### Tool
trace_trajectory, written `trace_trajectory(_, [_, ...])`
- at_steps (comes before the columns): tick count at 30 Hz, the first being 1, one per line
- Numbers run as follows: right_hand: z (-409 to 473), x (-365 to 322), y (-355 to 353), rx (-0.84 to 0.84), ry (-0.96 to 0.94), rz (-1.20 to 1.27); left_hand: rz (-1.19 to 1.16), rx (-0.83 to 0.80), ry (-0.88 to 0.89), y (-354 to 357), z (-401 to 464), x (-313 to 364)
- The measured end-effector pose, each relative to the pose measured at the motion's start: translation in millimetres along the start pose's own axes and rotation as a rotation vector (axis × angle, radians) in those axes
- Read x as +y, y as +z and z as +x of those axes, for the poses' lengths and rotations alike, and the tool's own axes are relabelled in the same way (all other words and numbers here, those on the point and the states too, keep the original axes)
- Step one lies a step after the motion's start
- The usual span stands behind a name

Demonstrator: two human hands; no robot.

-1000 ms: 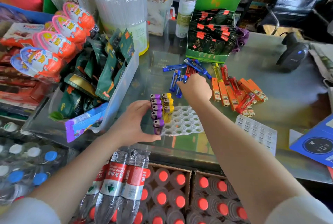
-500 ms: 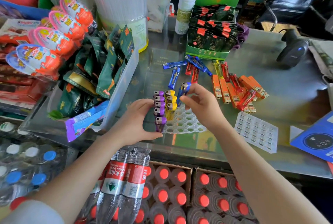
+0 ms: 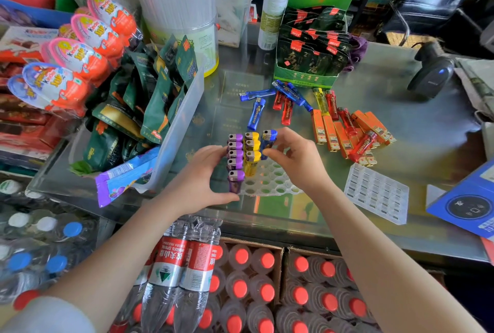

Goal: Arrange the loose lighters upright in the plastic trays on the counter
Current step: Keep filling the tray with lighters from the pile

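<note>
A clear plastic tray (image 3: 270, 181) with round holes lies on the glass counter. Several purple lighters (image 3: 235, 161) stand upright in its left row, three yellow lighters (image 3: 251, 150) beside them. My right hand (image 3: 294, 158) pinches a blue lighter (image 3: 268, 140), upright at the tray's far end next to the yellow ones. My left hand (image 3: 197, 180) grips the tray's left side, against the purple row. Loose blue lighters (image 3: 256, 113), red lighters (image 3: 283, 108) and orange lighters (image 3: 344, 132) lie flat beyond the tray. A second tray (image 3: 377, 193) lies at the right.
A clear bin of green snack packets (image 3: 149, 108) stands to the left of the tray. A green display box (image 3: 307, 65) sits behind the loose lighters, a barcode scanner (image 3: 430, 73) at the far right, a blue box (image 3: 470, 204) at the right edge. Bottled water is stacked below the counter.
My right hand picked a blue lighter from the loose pile, drew it back to the tray and stood it upright beside the yellow row. The left hand stayed on the tray.
</note>
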State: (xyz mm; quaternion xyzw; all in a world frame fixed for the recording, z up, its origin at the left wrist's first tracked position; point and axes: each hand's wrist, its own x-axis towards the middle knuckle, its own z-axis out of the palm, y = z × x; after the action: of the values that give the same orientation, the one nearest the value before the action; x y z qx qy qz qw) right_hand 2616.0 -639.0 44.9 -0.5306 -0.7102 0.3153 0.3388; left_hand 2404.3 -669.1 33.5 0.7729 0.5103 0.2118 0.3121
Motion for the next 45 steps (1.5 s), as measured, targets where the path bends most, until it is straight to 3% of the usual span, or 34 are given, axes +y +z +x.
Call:
trace_trajectory(11, [5, 10, 2, -0.033, -0.106, -0.311, 0.043, 0.011, -0.01, -2, 1, 3])
trace_trajectory(15, [14, 16, -11, -0.219, -0.159, -0.409, 0.055, 0.01, -0.006, -2, 0, 3])
trace_trajectory(19, [29, 16, -13, -0.095, 0.007, -0.207, 0.037, 0.032, -0.021, -2, -3, 0])
trace_trajectory(23, [56, 13, 4, -0.108, 0.139, -0.289, 0.027, 0.049, -0.045, -4, -5, -4])
trace_trajectory(29, [90, 5, 28, 0.06, 0.527, -0.409, -0.007, 0.034, -0.039, -5, -5, -10])
trace_trajectory(38, [94, 1, 22, -0.039, 0.508, -0.49, 0.014, 0.016, -0.032, -5, -3, -16])
trace_trajectory(41, [89, 7, 12, -0.082, 0.441, -0.417, 0.014, 0.008, -0.023, -6, -2, -15])
trace_trajectory(45, [59, 10, -4, 0.071, 0.367, -0.113, 0.021, 0.032, -0.025, -5, -2, -15])
